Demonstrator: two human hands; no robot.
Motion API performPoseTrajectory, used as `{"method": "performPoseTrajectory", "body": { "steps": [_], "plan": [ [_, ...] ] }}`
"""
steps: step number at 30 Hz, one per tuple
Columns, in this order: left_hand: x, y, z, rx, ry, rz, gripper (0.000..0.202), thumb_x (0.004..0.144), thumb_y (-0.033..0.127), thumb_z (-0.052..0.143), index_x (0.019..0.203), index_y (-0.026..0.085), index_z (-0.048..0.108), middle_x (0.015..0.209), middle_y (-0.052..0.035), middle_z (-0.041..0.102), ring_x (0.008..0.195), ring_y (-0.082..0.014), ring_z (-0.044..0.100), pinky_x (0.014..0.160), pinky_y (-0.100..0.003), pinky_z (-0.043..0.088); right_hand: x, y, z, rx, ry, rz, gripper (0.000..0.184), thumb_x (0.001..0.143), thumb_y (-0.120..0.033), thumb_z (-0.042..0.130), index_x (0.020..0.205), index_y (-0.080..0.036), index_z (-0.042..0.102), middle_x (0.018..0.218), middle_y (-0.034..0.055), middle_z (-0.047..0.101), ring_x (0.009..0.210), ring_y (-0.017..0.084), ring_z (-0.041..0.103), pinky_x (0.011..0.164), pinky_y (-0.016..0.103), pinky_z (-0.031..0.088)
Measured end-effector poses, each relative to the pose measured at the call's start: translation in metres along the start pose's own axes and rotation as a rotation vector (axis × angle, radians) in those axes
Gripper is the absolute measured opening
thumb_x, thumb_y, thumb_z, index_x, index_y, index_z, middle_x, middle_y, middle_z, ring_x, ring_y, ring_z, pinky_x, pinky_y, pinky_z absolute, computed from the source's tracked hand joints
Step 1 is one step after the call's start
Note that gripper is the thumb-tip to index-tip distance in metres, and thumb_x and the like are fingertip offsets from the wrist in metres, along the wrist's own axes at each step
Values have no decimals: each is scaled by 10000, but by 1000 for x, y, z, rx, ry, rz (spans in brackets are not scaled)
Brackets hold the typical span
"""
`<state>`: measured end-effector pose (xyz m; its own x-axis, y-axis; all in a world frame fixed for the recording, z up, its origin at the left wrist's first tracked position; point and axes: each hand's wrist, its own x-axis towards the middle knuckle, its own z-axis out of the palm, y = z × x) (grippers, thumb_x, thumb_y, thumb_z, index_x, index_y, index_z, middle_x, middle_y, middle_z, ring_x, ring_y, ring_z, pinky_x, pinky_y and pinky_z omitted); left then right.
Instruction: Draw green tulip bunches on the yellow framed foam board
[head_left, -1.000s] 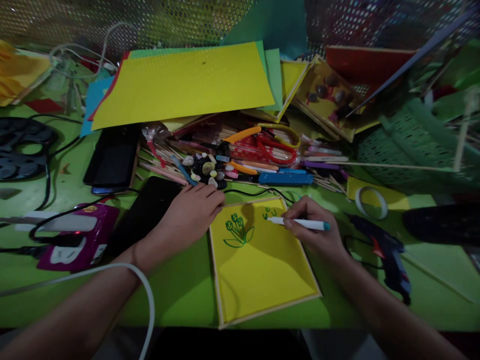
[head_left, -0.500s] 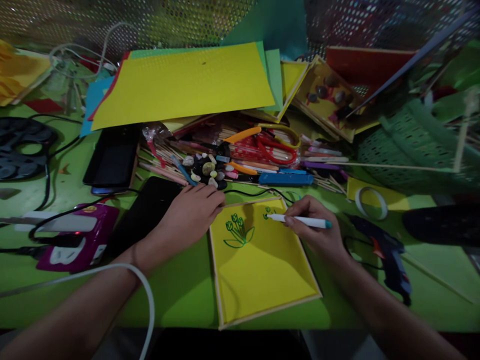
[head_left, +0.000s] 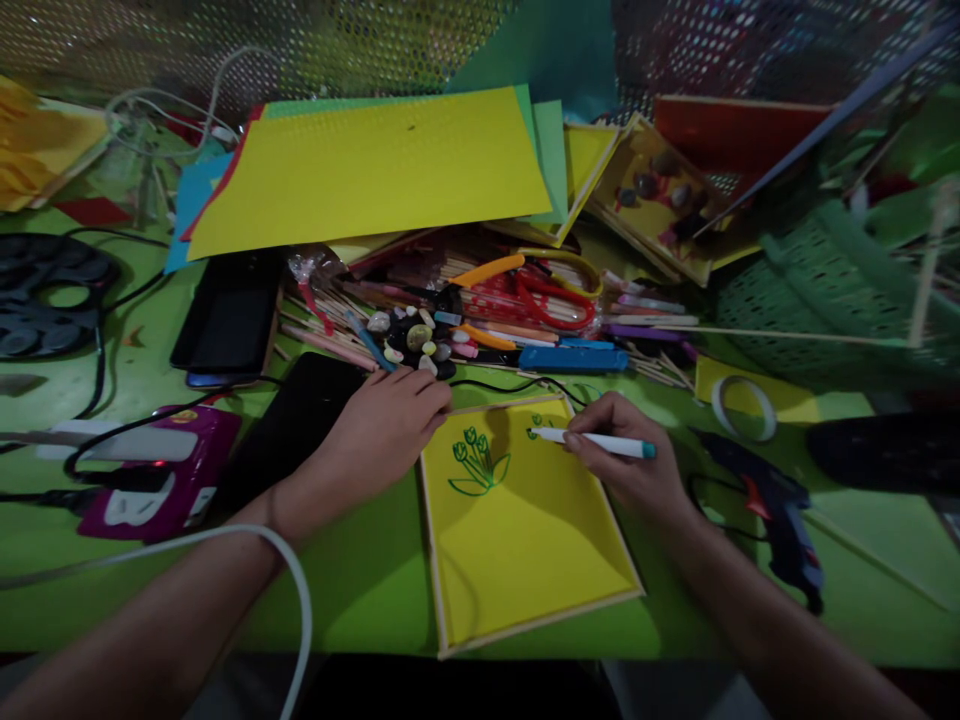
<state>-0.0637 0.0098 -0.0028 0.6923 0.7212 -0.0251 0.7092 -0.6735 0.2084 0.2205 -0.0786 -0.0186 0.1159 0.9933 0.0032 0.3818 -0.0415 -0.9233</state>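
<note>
A yellow framed card lies on the green table in front of me, with a green flower drawing near its top left. My right hand pinches a white marker with a teal cap, its tip on a second small green drawing at the card's top edge. My left hand rests curled, knuckles up, on the card's top left corner. What its fingers hold, if anything, is hidden.
Behind the card lie sticks, small stones, scissors and a blue cutter. Coloured paper sheets sit further back. A black phone and a purple power strip are left; a glue gun, tape roll and green basket are right.
The marker tip has shifted slightly left along the small drawing at the card's top. My left hand stays put.
</note>
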Motion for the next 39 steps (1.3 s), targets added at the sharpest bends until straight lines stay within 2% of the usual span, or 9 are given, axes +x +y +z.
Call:
{"method": "performPoseTrajectory", "body": {
  "steps": [5,17,21,25,39],
  "plan": [
    [0,-1,2,-1,15,5,117,1008,222,562,999,211,678,1054,-61,718,1008,-257,661,872,-400,465,0,1,-1,-21,2,-11,126,806,-237,757,765,-241,638,688,-10,654,564,151,538,515,274,400],
    [-1,0,0,-12,22,0,111,1003,214,565,979,219,674,1040,-54,719,992,-248,657,857,-378,456,-1,5,-3,4,-11,-9,118,823,-226,744,772,-244,640,718,-7,648,604,161,537,549,290,394],
    [1,0,-1,-14,-7,-14,130,1014,223,551,983,215,678,1030,-55,713,990,-251,657,857,-382,459,1,11,-6,101,72,1,131,830,-267,757,786,-244,636,700,-18,621,588,153,498,535,288,363],
    [2,0,-2,-16,-31,-33,120,1008,222,563,991,221,681,1044,-48,714,1009,-258,654,868,-390,460,2,15,-9,81,179,37,169,808,-292,767,754,-239,615,667,-30,589,564,143,458,529,290,332],
    [2,-2,-2,-35,-65,-37,98,1017,231,569,1001,217,664,1080,-47,706,1061,-281,654,907,-439,454,5,11,-8,15,177,77,178,770,-318,758,745,-233,603,656,-19,606,572,153,489,527,286,341]
  ]
}}
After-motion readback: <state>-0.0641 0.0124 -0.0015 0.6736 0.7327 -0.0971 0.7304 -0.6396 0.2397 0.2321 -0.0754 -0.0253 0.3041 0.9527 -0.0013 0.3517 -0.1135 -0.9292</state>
